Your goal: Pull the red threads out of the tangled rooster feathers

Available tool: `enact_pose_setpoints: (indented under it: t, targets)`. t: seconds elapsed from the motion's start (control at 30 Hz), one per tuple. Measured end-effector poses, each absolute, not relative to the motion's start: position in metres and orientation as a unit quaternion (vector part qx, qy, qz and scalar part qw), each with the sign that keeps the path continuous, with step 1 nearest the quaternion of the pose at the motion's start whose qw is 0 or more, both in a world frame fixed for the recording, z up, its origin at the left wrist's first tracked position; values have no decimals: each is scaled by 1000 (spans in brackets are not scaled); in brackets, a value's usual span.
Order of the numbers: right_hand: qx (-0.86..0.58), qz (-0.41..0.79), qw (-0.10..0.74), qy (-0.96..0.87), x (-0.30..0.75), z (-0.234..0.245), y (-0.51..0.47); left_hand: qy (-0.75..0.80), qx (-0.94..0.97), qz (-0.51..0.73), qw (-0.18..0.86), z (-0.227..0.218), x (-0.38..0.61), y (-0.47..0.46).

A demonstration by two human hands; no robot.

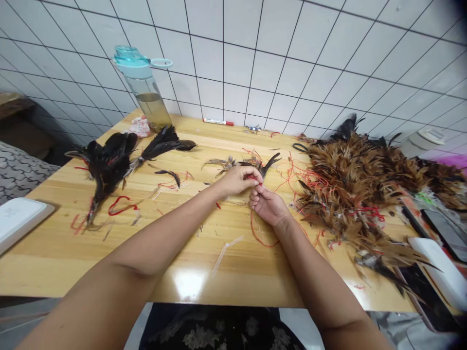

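Note:
My left hand (238,180) and my right hand (269,206) meet over the middle of the table, fingertips pinched close together. Between them sits a small bunch of black feathers (270,164), its tips pointing up and away from me. Red string (252,224) shows at the fingertips and loops down below my right hand onto the table. The feathers' lower ends are hidden by my fingers. Just beyond my left hand lie loose grey-brown feathers (226,163). More tangled red string (292,170) lies to the right.
Black feather bundles (109,160) lie at left, near a water bottle (153,104). A big heap of brown feathers (350,180) covers the right, with phones (447,233) and a white device (440,272) beside it. A red marker (218,122) lies by the tiled wall. A white box (22,221) stands at far left.

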State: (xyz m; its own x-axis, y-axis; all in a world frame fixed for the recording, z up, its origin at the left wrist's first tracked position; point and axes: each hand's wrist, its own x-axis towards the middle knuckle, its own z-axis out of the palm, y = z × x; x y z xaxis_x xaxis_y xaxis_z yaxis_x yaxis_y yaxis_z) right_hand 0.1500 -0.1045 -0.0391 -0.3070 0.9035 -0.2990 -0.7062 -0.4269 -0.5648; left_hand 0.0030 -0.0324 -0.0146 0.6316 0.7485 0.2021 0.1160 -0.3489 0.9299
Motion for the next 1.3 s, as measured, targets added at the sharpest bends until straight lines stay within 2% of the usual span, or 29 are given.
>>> enact_pose_setpoints:
  t: [0.13, 0.37, 0.67, 0.83, 1.07, 1.3]
  targets:
    - [-300, 790, 507, -172, 150, -39, -105, 265, 739, 319, 531, -18, 1, -27]
    - [-300, 794, 504, -160, 150, -37, -105, 265, 752, 325, 509, -15, 2, -31]
    - [-311, 780, 514, -174, 146, -38, -104, 265, 834, 403, 268, -14, 11, -43]
    - [-313, 774, 522, -174, 144, -36, -105, 275, 841, 420, 200, -21, 15, -43]
    - [-313, 772, 530, -157, 141, -38, -104, 303, 834, 419, 192, -24, 17, -48]
    - [-315, 769, 527, -177, 140, -37, -106, 326, 805, 431, 244, -20, 19, -51]
